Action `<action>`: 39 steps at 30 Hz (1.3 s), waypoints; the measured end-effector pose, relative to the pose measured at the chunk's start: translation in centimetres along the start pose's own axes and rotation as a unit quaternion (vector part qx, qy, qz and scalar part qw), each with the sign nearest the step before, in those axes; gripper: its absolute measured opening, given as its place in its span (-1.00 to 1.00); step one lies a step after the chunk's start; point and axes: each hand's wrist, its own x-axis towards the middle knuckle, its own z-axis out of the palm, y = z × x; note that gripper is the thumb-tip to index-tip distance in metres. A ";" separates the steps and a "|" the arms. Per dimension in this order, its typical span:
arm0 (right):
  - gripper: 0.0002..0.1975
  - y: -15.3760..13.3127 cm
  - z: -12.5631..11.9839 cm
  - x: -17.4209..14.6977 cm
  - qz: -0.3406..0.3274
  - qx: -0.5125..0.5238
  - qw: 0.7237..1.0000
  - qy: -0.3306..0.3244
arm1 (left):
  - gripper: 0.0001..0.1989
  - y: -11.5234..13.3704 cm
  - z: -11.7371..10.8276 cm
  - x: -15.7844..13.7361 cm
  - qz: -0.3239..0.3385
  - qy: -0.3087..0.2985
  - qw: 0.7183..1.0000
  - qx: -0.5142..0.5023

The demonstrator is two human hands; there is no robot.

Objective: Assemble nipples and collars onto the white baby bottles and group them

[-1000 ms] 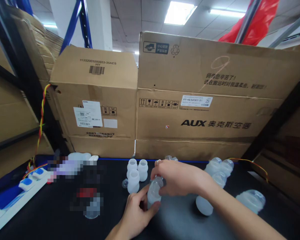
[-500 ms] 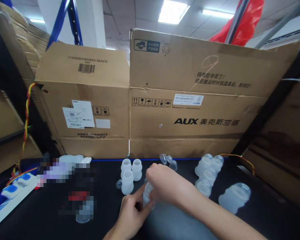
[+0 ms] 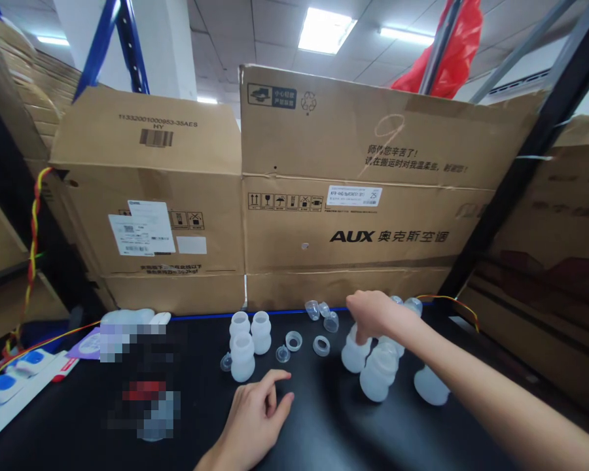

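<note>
On the right of the black table, my right hand point(image 3: 379, 319) closes its fingers round the top of a small frosted baby bottle point(image 3: 356, 358). Its palm and fingers hide the bottle's upper part. Several more such bottles point(image 3: 374, 379) stand close by, partly behind my forearm. My left hand point(image 3: 258, 409) rests low over the table's middle, thumb and index finger apart with nothing between them. Just beyond it are three uncapped bottles point(image 3: 243, 360), a clear teat-like piece point(image 3: 283, 354) and two screw rings point(image 3: 293, 341), point(image 3: 321, 345).
Clear dome caps point(image 3: 330, 321) lie near the back edge. Another bottle point(image 3: 430, 386) stands at the far right. A cardboard wall point(image 3: 299, 255) closes off the back. To the left lie a power strip point(image 3: 24, 392) and a clear-based object point(image 3: 157, 425), blurred out.
My hands have parted. My right hand has moved right from the middle to the bottle group; my left hand now holds nothing. Rings and a teat-like piece show where the hands were.
</note>
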 end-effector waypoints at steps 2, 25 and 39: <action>-0.54 1.8 0.4 0.5 0.031 -0.017 0.999 -0.015 | -0.69 -0.2 -0.1 0.0 0.005 -0.003 1.000 0.019; -0.66 -10.1 14.5 3.6 -0.163 0.279 0.925 0.202 | -0.74 -0.6 -1.6 -0.1 0.030 -0.021 0.994 0.099; -0.71 -8.9 15.3 0.0 -0.261 0.471 0.836 0.108 | -0.71 -1.3 -2.1 0.0 0.003 -0.008 0.993 0.117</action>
